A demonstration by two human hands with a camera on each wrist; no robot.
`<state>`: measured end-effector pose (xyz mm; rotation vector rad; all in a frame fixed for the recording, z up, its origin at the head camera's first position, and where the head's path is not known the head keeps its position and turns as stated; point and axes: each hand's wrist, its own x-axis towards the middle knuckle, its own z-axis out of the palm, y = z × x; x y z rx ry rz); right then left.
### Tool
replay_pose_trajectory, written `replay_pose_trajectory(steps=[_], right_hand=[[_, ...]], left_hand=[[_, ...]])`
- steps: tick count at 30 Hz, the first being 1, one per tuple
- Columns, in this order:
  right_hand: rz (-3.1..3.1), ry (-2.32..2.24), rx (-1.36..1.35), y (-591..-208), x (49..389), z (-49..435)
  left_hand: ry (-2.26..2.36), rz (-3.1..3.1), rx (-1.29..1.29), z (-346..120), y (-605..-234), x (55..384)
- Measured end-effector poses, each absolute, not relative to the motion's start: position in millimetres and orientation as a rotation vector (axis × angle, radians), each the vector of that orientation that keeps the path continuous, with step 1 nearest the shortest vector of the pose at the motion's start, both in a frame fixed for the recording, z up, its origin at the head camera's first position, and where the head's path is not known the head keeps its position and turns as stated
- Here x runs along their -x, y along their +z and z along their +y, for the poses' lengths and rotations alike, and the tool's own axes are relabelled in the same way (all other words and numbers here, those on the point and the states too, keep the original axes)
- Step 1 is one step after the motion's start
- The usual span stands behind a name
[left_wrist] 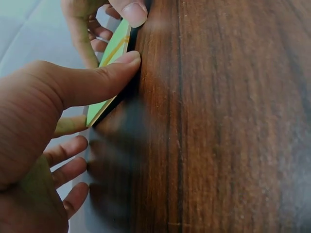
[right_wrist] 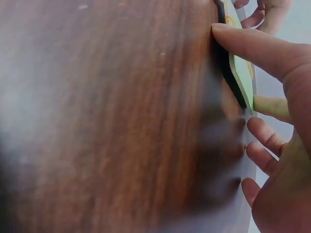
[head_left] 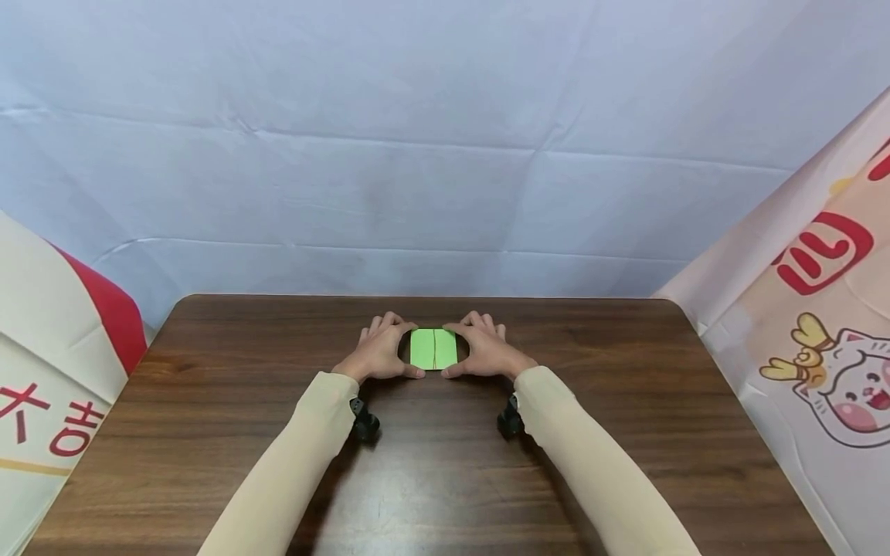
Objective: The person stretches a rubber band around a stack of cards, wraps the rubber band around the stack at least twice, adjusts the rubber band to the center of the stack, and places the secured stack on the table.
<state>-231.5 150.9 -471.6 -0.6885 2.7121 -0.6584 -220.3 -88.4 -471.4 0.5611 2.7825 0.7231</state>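
Item: green paper (head_left: pixel 433 349), a small square-ish piece lying flat on the dark wood-grain desk (head_left: pixel 431 479), toward the far middle of the top. A thin seam runs down its centre from far edge to near edge, where two flaps appear to meet; both halves look equal in width. In the wrist views the piece shows as a thin green layer (left_wrist: pixel 112 48) sitting on the wood, its underside edge looking dark.

Progress, as judged: the side flaps seem already folded to the centre line and pressed down. Whatever folds come after this stage are not begun; no diagonal or cross creases can be made out.

Left hand (head_left: pixel 378 351): at the paper's left edge, thumb at the near corner and forefinger at the far corner, pinching the edge; the other fingers (left_wrist: pixel 68 150) are loosely spread behind it.

Right hand (head_left: pixel 485 349): mirror position at the right edge, thumb (right_wrist: pixel 252 46) on the near corner, forefinger at the far one, holding the edge likewise.

Sleeves: cream, long, both arms; a small black camera mount (head_left: pixel 365 423) under each wrist.

Surroundings: pale blue cloth backdrop (head_left: pixel 445 139), creased.

Writing: left side panel (head_left: pixel 49 401), white and red, with parts of red characters, cut off and not legible. Right side panel (head_left: pixel 820 324) carries a red logo-like mark and a cartoon cat with antlers; no readable words. No print on the paper.
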Motion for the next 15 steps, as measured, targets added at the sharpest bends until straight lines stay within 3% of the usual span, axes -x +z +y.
replay_pose_trajectory(steps=[15], right_hand=[[2.713, -0.704, 0.676, -467.6, 226.9, 151.7]], left_hand=[[0.751, 2.793, -0.538, -90.0, -472.6, 217.2]])
